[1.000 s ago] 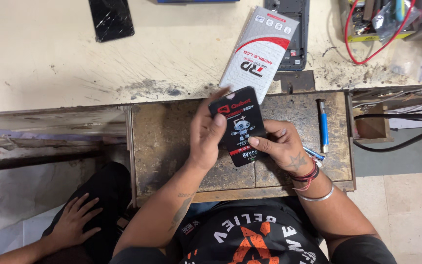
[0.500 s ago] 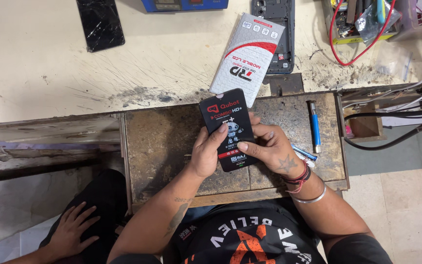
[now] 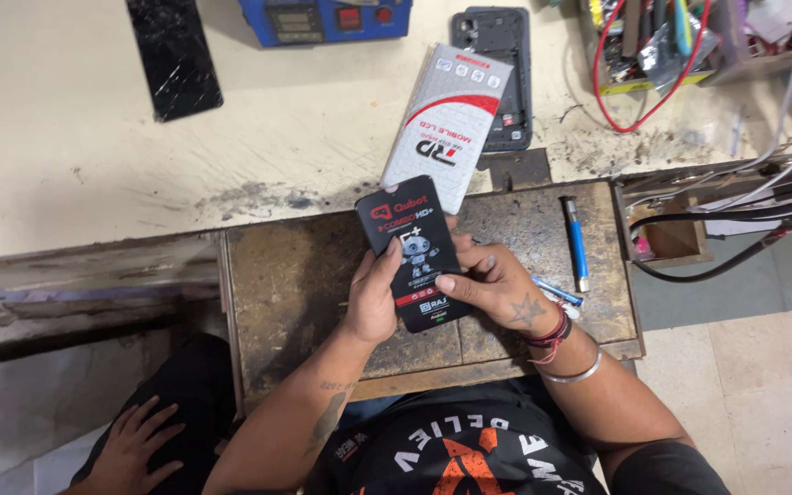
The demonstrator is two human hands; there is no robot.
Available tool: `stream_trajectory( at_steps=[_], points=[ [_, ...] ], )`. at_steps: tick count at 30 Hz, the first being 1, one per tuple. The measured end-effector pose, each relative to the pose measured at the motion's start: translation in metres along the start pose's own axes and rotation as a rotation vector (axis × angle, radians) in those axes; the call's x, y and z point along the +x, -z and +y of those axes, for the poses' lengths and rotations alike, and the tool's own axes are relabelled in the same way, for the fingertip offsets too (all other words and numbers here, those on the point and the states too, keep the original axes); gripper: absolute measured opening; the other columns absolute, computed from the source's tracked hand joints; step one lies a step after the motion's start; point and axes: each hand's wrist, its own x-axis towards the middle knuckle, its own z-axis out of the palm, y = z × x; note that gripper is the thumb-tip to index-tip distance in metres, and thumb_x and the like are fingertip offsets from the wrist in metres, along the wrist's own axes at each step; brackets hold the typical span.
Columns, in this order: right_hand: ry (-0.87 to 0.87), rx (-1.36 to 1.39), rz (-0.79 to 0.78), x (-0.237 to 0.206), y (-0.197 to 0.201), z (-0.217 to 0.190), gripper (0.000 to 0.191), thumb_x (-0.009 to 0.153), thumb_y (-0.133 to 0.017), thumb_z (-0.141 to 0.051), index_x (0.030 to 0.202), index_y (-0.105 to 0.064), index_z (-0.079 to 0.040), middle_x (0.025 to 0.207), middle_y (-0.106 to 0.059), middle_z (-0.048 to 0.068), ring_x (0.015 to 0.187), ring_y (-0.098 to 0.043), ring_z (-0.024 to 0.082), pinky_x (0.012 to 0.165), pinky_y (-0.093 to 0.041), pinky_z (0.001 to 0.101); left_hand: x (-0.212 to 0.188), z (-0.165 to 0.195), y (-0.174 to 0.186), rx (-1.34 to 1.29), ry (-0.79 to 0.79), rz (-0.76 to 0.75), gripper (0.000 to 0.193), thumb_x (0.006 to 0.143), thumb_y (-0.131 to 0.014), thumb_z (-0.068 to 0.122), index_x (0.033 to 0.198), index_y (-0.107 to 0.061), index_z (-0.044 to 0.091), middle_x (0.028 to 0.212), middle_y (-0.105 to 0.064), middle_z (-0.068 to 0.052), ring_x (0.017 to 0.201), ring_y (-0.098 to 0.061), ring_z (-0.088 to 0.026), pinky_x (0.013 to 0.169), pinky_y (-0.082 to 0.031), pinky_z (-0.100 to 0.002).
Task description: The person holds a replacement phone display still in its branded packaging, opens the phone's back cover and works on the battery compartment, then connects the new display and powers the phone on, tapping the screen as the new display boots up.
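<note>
Black packet point(image 3: 414, 252) held over the pull-out surface point(image 3: 295, 284), near its rear edge. Left hand point(image 3: 373, 298) fingers wrapped on one side; right hand point(image 3: 497, 289) fingers pinching the other. Risk: loose grip, packet drops onto the white box point(image 3: 446, 128).

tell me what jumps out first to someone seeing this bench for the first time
A black flat packet with a cartoon robot sits dead centre, held by both the left hand and the right hand above a worn brown work board. Just behind it lies a white and red box, and a cracked black screen rests at the far left of the cream bench.
</note>
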Motion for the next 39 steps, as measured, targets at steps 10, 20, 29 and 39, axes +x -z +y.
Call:
stream_trajectory(
  at_steps=[10,20,29,39],
  points=[
    [0.125,-0.14,-0.05,0.002,0.006,-0.002,0.022,0.103,-0.068,-0.011,0.118,-0.074,0.005,0.113,-0.069,0.003,0.11,-0.058,0.01,0.098,-0.049,0.0295,0.005,-0.002,0.002,0.0,0.043,-0.09,0.073,0.114,-0.035,0.047,0.156,-0.034,-0.011,0.138,-0.061,-0.024,0.138,-0.056,-0.034,0.121,-0.044,-0.049],
    [0.05,-0.012,-0.046,0.001,-0.001,-0.008,0.024,0.101,-0.068,-0.011,0.12,-0.071,0.003,0.117,-0.065,0.002,0.111,-0.06,0.01,0.098,-0.049,0.0298,0.003,-0.004,0.004,-0.084,0.082,-0.11,0.082,0.111,-0.034,0.057,0.159,-0.032,-0.01,0.14,-0.06,-0.02,0.142,-0.053,-0.031,0.124,-0.04,-0.048],
    [0.001,0.026,-0.065,0.002,-0.003,-0.004,0.027,0.102,-0.065,-0.011,0.125,-0.068,0.002,0.121,-0.067,0.0,0.113,-0.059,0.008,0.101,-0.049,0.0293,0.001,-0.005,0.007,-0.086,0.022,-0.092,0.087,0.109,-0.027,0.066,0.16,-0.034,-0.003,0.141,-0.061,-0.019,0.137,-0.057,-0.029,0.123,-0.044,-0.048],
    [-0.07,0.133,-0.066,0.0,0.004,0.008,0.03,0.104,-0.059,-0.016,0.128,-0.064,0.002,0.123,-0.067,0.003,0.115,-0.058,0.01,0.104,-0.047,0.0314,-0.002,-0.007,0.016,-0.217,0.088,-0.103,0.097,0.107,-0.025,0.074,0.159,-0.036,-0.006,0.136,-0.06,-0.016,0.126,-0.06,-0.022,0.113,-0.048,-0.039]
  ],
)
